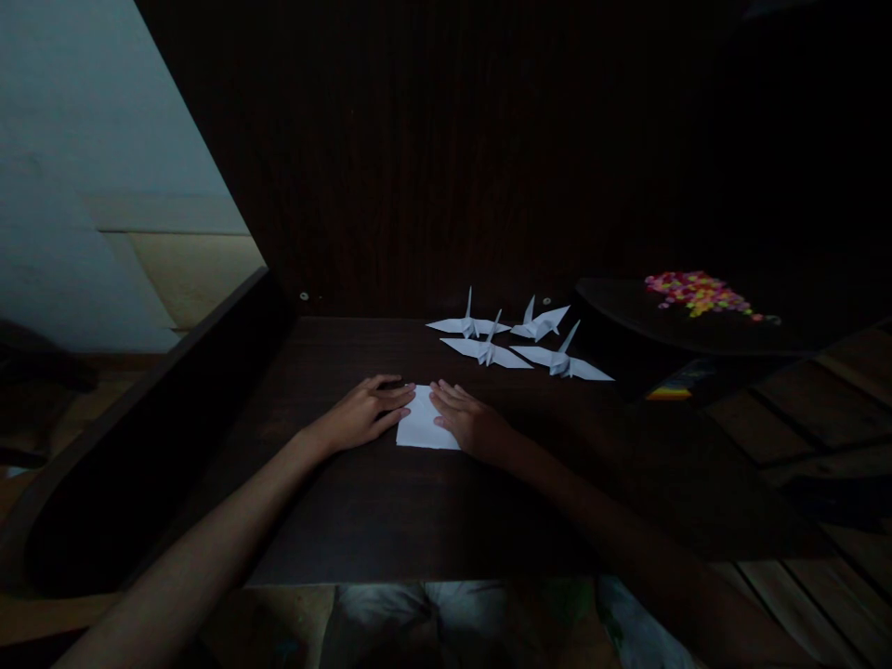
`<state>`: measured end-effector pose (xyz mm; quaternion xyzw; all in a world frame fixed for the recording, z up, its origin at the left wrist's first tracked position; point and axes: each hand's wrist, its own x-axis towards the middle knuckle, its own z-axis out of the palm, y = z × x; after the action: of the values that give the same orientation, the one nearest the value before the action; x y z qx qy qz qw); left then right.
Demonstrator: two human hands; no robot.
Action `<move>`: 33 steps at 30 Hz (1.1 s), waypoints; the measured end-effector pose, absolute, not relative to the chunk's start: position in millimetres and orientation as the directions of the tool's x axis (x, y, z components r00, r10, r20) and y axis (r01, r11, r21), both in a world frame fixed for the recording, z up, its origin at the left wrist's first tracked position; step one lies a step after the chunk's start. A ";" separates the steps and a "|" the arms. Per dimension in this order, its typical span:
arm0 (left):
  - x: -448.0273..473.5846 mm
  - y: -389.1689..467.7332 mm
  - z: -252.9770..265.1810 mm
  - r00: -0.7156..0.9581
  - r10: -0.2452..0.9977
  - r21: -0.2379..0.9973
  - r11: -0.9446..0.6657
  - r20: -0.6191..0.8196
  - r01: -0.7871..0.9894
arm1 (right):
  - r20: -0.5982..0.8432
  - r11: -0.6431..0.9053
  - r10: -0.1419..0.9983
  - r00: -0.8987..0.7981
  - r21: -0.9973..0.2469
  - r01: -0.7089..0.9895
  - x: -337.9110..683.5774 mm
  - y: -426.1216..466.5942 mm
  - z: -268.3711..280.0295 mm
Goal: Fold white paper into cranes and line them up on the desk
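Observation:
A white sheet of folded paper (422, 427) lies flat on the dark wooden desk (334, 520) in front of me. On its left edge rest the fingertips of my left hand (366, 413), fingers stretched out and slightly apart. My right hand (474, 426) lies over the paper's right side with its fingers extended, covering that edge. Neither hand grasps anything. Beyond them stand several white origami cranes (488, 353) with spread wings and raised necks, grouped toward the back of the desk.
A dark rounded shelf (606, 302) at the right carries a heap of small pink, yellow and orange pieces (701, 295). A tall dark panel (418, 158) closes off the back. A low side board (160, 418) runs along the left.

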<state>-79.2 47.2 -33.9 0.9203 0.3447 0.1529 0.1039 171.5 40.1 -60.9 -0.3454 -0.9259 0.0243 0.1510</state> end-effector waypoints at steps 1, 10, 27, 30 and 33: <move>-79.2 46.9 -33.5 0.718 0.667 0.292 -0.740 0.200 0.606 | 0.269 0.767 0.640 -0.719 -0.167 0.620 171.9 39.9 -61.3; -78.0 41.4 -21.2 0.783 0.613 0.201 -0.784 0.102 0.588 | 0.280 0.781 0.623 -0.730 -0.267 0.564 177.1 34.8 -56.6; -80.2 35.8 -15.8 0.819 0.569 0.192 -0.815 0.079 0.547 | 0.174 0.782 0.612 -0.771 -0.275 0.559 181.9 27.8 -43.7; -78.7 30.9 -15.2 0.831 0.545 0.148 -0.836 0.111 0.529 | 0.206 0.780 0.615 -0.761 -0.302 0.548 182.9 28.4 -45.2; -76.5 25.6 -15.2 0.841 0.523 0.100 -0.852 0.135 0.514 | 0.230 0.792 0.599 -0.767 -0.308 0.527 185.2 30.3 -47.7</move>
<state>-76.5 25.6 -15.2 0.9590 0.2705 0.0790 0.0297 185.2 30.3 -47.7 -0.3016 -0.9330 0.1134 0.1601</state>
